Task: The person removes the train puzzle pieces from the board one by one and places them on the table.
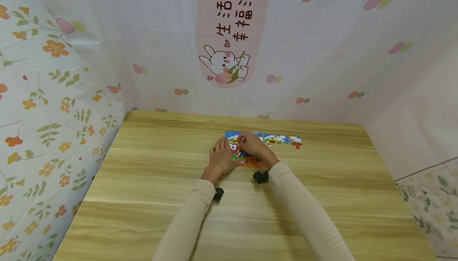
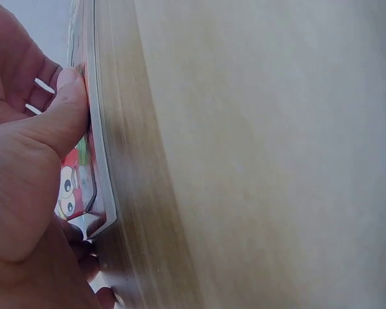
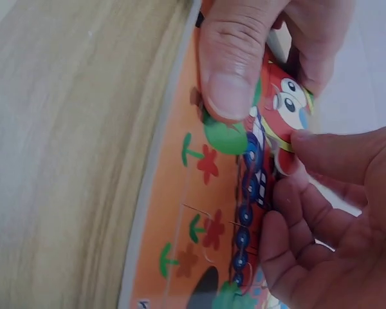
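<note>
cream fabric sleeves [image 1: 304, 207] nearest; left grip [image 1: 220, 156] unclenched, right grip [image 1: 253, 145] pinching the red cartoon-faced puzzle piece [image 3: 288, 105] near the wood-grain table's [image 1: 161, 145] far edge; i'd align before pressing.

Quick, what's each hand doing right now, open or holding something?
Left hand: open, thumb pressing on the puzzle.
Right hand: closed, pinching a red puzzle piece.
</note>
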{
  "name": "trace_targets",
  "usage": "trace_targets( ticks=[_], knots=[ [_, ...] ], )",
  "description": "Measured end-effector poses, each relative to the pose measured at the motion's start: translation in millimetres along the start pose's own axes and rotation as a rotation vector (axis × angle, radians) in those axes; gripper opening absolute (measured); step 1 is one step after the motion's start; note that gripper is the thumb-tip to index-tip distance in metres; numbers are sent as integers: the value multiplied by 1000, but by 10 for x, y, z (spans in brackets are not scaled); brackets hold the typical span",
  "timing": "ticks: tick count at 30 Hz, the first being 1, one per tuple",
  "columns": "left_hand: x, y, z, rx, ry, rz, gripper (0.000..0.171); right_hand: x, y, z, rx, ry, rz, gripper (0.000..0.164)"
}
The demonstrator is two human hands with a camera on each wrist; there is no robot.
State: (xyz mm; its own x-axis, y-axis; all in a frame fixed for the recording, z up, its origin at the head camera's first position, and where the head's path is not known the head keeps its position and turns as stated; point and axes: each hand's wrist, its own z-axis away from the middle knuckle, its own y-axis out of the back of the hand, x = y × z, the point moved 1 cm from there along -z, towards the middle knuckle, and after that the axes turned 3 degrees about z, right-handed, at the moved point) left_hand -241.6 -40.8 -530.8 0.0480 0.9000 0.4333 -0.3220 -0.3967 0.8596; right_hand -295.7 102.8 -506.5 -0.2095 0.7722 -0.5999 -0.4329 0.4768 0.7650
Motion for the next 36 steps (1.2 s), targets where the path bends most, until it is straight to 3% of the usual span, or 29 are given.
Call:
trace_targets(
  ticks=[15,29,36],
  knots=[
    [-17,-17,-14,31,-4,7,111,55,-52,-34,19,-1,-119,14],
    [9,19,16,22,2,8,108,46,-59,-60,29,-114,-165,21],
    [0,13,38,17,-19,51,102,74,-26,-29,43,-107,-178,23]
  ],
)
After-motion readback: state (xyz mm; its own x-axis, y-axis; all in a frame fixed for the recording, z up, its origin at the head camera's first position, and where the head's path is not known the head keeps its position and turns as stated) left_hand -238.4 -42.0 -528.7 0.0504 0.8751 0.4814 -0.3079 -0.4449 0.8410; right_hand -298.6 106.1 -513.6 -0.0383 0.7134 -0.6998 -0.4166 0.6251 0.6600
